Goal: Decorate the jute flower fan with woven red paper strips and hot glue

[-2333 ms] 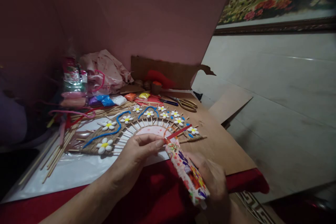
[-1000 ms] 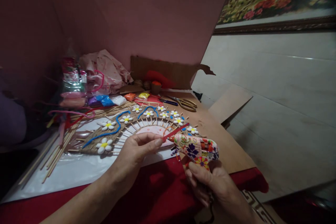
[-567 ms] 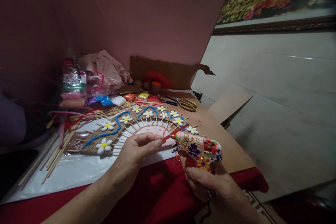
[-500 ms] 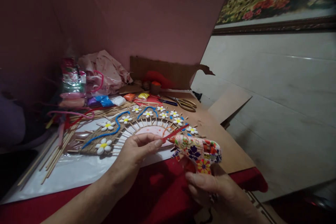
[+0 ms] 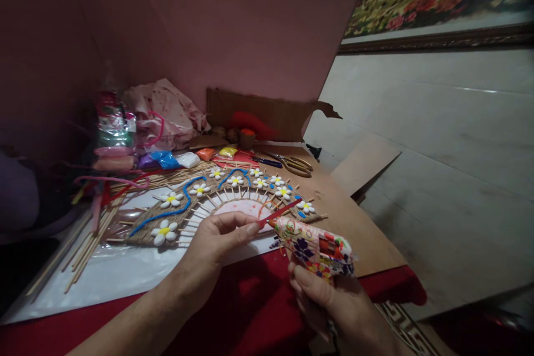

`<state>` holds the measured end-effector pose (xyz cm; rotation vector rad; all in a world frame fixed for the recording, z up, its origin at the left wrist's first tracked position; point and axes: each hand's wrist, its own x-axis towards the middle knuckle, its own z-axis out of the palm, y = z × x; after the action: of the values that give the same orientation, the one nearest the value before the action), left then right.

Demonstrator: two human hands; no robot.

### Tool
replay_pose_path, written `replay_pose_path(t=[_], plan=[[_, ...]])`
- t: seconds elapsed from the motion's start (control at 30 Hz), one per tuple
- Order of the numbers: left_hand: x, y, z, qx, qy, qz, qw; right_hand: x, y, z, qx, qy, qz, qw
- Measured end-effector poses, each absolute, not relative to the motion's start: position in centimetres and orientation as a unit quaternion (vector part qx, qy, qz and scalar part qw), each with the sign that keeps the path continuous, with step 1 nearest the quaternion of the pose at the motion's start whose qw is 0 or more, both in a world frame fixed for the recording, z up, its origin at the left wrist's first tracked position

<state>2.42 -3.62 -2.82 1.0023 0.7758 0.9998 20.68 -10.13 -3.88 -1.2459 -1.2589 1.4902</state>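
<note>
A person's bare left hand (image 5: pixel 217 242) and bare right hand (image 5: pixel 334 297), seen in dim indoor light. The left forearm (image 5: pixel 154 308) is uncovered as far as the view reaches, narrow at the wrist and wider toward the lower edge. The left thumb (image 5: pixel 241 236) has a blunt, rounded tip with a short nail. The right thumb (image 5: pixel 312 285) tapers to a rounded tip. The right wrist (image 5: pixel 369 322), also bare, is partly in shadow.

A head-worn camera looks forward and down from the near edge of the table (image 5: pixel 254 300), close over its top. Beyond the right edge, it takes in the pale wall (image 5: pixel 442 144).
</note>
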Motion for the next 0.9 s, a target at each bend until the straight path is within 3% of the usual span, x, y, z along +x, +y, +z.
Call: replay_pose_path(t=[0.5,0.9], plan=[[2.6,-3.6,-2.8,0.458,0.336,0.445,0.693,21.2,-10.2,-3.7,-0.502,-0.562,0.557,0.35],[2.7,-3.5,-2.6,0.459,0.341,0.448,0.688,20.7,-10.5,-2.6,-0.554,-0.487,0.557,0.381]])
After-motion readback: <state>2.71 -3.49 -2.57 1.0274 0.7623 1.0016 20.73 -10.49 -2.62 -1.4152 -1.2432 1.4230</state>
